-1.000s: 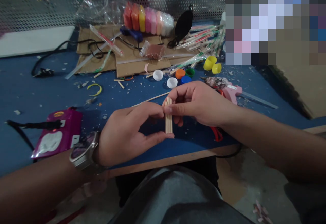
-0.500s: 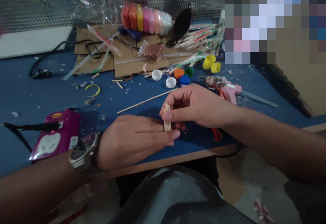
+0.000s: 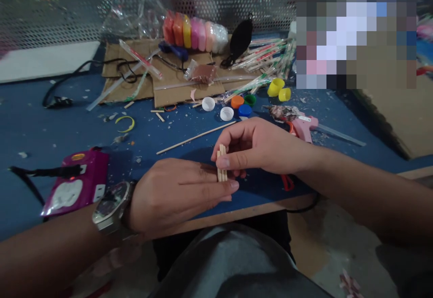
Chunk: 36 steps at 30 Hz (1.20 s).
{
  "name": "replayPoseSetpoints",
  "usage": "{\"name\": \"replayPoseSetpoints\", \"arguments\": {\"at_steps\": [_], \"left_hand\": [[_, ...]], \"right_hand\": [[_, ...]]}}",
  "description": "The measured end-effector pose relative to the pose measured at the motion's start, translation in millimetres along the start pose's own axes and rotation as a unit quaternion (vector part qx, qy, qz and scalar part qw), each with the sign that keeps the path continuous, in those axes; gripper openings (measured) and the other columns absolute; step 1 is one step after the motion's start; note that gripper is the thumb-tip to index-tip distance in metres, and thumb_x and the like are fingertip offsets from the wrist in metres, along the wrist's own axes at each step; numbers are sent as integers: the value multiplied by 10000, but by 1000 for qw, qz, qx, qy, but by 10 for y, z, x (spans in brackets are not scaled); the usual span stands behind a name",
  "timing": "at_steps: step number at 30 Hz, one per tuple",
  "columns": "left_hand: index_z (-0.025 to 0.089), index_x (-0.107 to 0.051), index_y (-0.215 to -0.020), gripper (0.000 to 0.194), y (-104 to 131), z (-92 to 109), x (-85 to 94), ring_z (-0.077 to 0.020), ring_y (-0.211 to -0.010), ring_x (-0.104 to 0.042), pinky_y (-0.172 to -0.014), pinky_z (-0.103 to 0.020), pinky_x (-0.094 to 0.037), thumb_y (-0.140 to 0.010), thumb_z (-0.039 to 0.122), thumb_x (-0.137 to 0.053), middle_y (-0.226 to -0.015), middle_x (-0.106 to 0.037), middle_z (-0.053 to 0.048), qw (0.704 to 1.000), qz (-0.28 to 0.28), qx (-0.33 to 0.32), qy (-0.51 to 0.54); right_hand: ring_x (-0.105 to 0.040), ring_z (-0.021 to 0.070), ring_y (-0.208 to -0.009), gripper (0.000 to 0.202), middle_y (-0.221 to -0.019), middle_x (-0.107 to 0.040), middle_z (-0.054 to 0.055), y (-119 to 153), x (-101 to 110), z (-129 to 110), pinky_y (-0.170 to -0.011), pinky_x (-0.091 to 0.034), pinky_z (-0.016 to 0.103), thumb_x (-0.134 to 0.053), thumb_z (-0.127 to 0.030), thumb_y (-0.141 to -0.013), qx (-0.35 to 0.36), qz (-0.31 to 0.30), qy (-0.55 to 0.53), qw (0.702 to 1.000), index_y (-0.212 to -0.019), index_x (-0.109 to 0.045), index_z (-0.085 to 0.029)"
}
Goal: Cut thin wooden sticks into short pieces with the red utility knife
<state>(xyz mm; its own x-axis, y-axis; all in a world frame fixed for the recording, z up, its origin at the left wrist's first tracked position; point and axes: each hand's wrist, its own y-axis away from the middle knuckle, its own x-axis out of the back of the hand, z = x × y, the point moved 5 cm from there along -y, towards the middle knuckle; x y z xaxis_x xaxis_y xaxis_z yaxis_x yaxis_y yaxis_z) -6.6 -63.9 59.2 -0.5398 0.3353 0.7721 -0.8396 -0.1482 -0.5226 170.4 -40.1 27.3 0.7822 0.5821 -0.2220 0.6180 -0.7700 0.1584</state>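
Note:
A small upright bundle of short wooden sticks (image 3: 222, 175) is between my hands, near the table's front edge. My right hand (image 3: 260, 146) pinches it between thumb and fingers from the right. From the left, my left hand (image 3: 182, 192), with a watch on the wrist, closes its fingers around the lower part of the bundle. The bundle's bottom is hidden by the left fingers. Behind my hands a long thin stick (image 3: 194, 138) lies on the blue table.
Bottle caps (image 3: 227, 114) lie behind my hands, with a pink glue gun (image 3: 304, 125) to the right. A purple box (image 3: 76, 180) with a cable is at left. Cardboard (image 3: 176, 95), wrapped sticks (image 3: 264, 56) and colored clay packs (image 3: 192, 33) lie at the back.
The view has shifted slightly, so the whole scene sits a little lower. Both hands keep their hold on the stick bundle.

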Motion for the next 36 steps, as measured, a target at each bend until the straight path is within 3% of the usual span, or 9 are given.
{"name": "replayPoseSetpoints", "arguments": {"at_steps": [5, 9, 11, 13, 15, 19, 26, 30, 36], "left_hand": [[155, -799, -1307, 197, 55, 4, -11, -172, -1053, -904, -981, -225, -716, -1144, 170, -690, -1154, -930, -68, 1000, 17, 15, 6], [133, -793, -1349, 250, 126, -7, -47, -159, -1078, -896, -1042, -184, -672, -1104, 133, -745, -1188, -923, -102, 998, 41, 23, 36], [125, -790, -1350, 248, 138, -18, -50, -157, -1110, -892, -1092, -172, -647, -1105, 144, -751, -1194, -922, -104, 997, 50, 31, 45], [114, -786, -1338, 232, 129, -19, -40, -156, -1143, -887, -1139, -169, -623, -1113, 146, -740, -1202, -921, -102, 997, 56, 33, 40], [112, -790, -1316, 207, 111, -7, -24, -150, -1154, -884, -1167, -167, -606, -1121, 150, -728, -1212, -920, -98, 997, 60, 31, 32], [122, -803, -1275, 170, 109, 12, 17, -128, -1125, -888, -1150, -146, -606, -1138, 170, -712, -1162, -928, -78, 995, 85, 43, 33], [212, -847, -1215, 133, 151, -78, 29, -111, -956, -905, -923, -113, -670, -1126, 279, -774, -1147, -932, -22, 980, 129, 145, 51], [234, -847, -1247, 157, 146, -116, -5, -108, -906, -901, -856, -119, -675, -1112, 297, -796, -1115, -936, -2, 973, 121, 178, 83], [224, -849, -1253, 170, 119, -101, -84, -129, -902, -900, -813, -148, -678, -1149, 299, -737, -1082, -936, -20, 972, 88, 192, 101]], "right_hand": [[-680, 119, -698, 412, -890, -773, 3, 31, 103, -167, -574, -572, 232, -922, -584, -958, 64, 73, 33, 995, -992, -798, -192], [-693, 149, -728, 280, -944, -744, 19, 164, 316, -491, -588, -544, 285, -797, -498, -1055, 113, 182, 124, 969, -1042, -783, -220], [-649, 158, -681, 205, -837, -716, 7, 242, 413, -639, -601, -505, 317, -728, -417, -1079, 114, 220, 282, 927, -1027, -771, -224], [-654, 187, -713, 209, -799, -723, 13, 301, 482, -718, -654, -488, 353, -749, -430, -1030, 105, 234, 470, 845, -997, -771, -224], [-645, 199, -670, 267, -785, -732, 6, 314, 570, -630, -645, -448, 368, -789, -475, -980, 20, 210, 591, 779, -1075, -763, -227], [-685, 234, -739, 370, -907, -782, 40, 320, 678, -378, -680, -429, 357, -818, -511, -956, -71, 169, 666, 723, -1169, -704, -232], [-713, 226, -778, 506, -945, -774, 6, 364, 676, -214, -663, -455, 322, -844, -379, -954, -105, 130, 623, 764, -1379, -599, -255], [-734, 228, -845, 540, -1009, -769, 20, 404, 666, -277, -746, -552, 339, -853, -419, -968, -11, 163, 492, 855, -1431, -622, -261], [-777, 274, -1090, 204, -1154, -833, 82, 377, 415, -307, -959, -609, 387, -761, -412, -1091, 103, 96, 416, 898, -1199, -827, -252]]}}
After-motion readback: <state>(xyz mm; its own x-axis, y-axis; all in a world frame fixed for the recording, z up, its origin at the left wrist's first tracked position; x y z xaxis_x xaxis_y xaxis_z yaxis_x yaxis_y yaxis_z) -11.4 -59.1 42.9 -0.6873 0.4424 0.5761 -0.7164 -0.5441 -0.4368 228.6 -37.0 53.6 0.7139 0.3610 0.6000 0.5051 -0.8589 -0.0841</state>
